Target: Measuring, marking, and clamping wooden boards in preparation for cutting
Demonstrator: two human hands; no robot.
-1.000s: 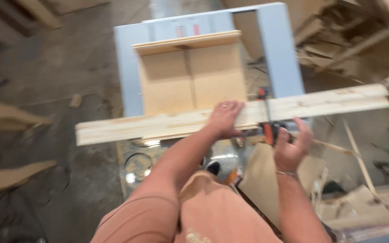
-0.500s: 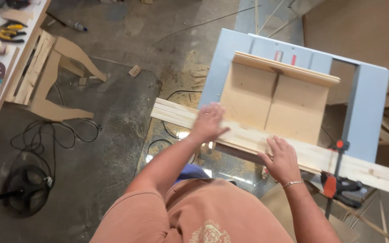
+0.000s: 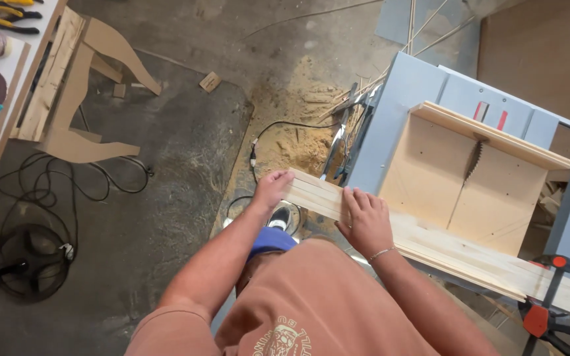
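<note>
A long pale wooden board lies across the near fence of a plywood crosscut sled on a blue-grey table saw. My left hand grips the board's left end. My right hand presses flat on top of the board a little to the right. The saw blade stands up through the sled's slot, well away from both hands. An orange and black bar clamp sits on the board's right part.
Sawdust and a black cable lie on the concrete floor left of the saw. A curved wooden leg piece stands at upper left by a workbench edge with pliers. A round black base with cord lies at lower left.
The view has swung further left. My left hand slid out to the board's left end and my right hand moved left along the board, away from the clamp.
</note>
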